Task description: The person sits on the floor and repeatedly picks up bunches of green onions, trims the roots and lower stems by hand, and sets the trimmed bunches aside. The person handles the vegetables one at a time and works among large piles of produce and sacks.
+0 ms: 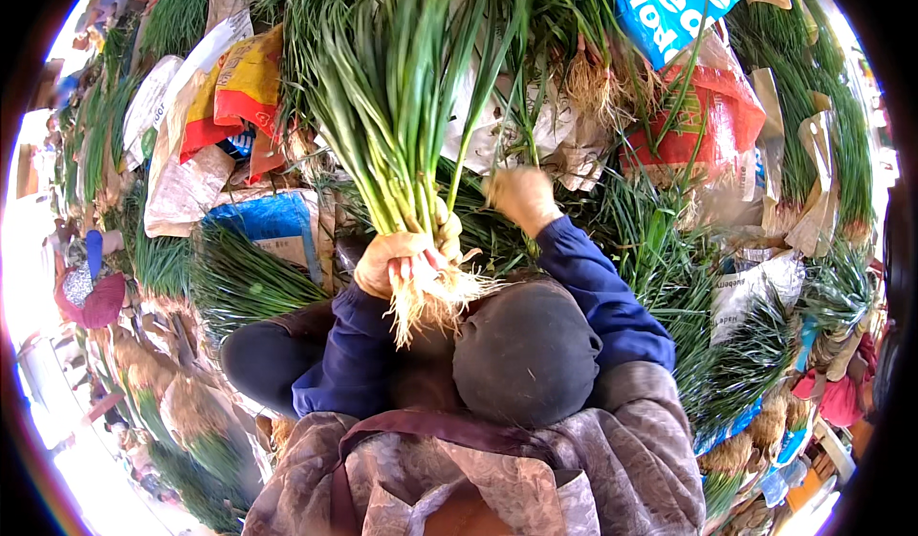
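Note:
My left hand (387,261) is wrapped around a thick bunch of green garlic-like stalks (402,134), just above their roots. Long green leaves fan out away from me, and pale stringy roots (426,297) hang below my fist, over my lap. To the right, my right hand (521,196) is closed and slightly blurred. A thin green stalk seems to show above and below that fist, but its fingers hide what they hold. Loose green leaves (641,240) lie heaped beside and beyond the right hand.
More rooted bundles (598,82) lie at the far side among printed plastic sacks: a blue one (684,0), a red one (703,120) and a yellow-red one (239,87). Leafy piles (253,287) flank me. My dark-clad knee (526,354) rises near the middle. People sit at both edges.

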The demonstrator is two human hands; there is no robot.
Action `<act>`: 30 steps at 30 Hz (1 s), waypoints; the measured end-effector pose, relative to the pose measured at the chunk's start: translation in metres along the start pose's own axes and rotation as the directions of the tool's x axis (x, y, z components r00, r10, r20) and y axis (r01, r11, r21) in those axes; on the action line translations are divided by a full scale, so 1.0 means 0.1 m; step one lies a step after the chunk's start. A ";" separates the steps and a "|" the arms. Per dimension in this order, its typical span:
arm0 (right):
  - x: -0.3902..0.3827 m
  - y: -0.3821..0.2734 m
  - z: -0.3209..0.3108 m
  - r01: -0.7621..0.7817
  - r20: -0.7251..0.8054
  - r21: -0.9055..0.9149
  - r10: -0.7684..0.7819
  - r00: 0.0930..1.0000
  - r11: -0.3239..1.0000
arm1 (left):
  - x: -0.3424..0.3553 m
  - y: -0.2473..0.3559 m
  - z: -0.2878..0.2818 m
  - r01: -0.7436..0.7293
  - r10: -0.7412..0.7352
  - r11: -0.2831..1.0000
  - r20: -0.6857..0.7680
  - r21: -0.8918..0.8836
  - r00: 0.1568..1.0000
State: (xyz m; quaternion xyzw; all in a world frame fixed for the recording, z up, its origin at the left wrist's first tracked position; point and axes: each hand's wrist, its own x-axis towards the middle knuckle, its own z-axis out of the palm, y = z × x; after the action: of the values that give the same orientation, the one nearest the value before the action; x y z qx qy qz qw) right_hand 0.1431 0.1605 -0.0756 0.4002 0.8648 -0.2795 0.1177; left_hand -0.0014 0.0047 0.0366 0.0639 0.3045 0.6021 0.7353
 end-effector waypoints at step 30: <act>0.24 0.52 -1.14 0.414 -0.528 -0.174 -0.440 0.727 0.893 | 0.43 0.69 -0.36 -0.230 0.316 0.915 0.235 -0.331 0.919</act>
State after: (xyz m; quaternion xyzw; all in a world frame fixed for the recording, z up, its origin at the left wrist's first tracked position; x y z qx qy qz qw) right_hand 0.1695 0.2688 -0.0129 0.2512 0.9356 -0.1518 -0.1965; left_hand -0.0747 0.0533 0.0236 0.0808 0.0898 0.7231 0.6801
